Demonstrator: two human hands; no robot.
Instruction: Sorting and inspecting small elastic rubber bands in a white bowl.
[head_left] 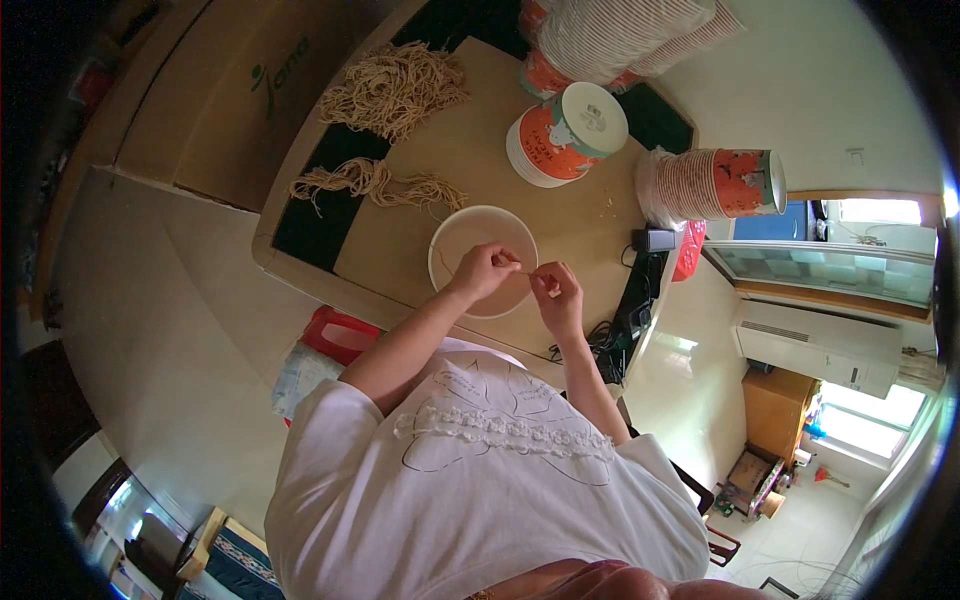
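Observation:
Above a white paper bucket (pixel 447 232) at the table's near edge, both my hands pinch a thin string (pixel 526 273). My left hand (pixel 486 270) is closed, thumb and fingertips together, over the bucket's opening. Just right of the rim, my right hand (pixel 558 298) is closed in a pinch, its fingertips close to those of the left. The string between them is very fine, and its ends are hard to make out. A pale strand runs down inside the bucket's left side. Beyond the bucket lies a loose bundle of beige string (pixel 375 183).
A larger heap of beige string (pixel 395 88) lies at the far left. Orange-and-white paper buckets (pixel 555 143) stand beyond, with wrapped stacks (pixel 625 35) behind and another stack (pixel 725 183) at right. Black cables (pixel 603 340) and an adapter (pixel 653 240) lie along the right edge.

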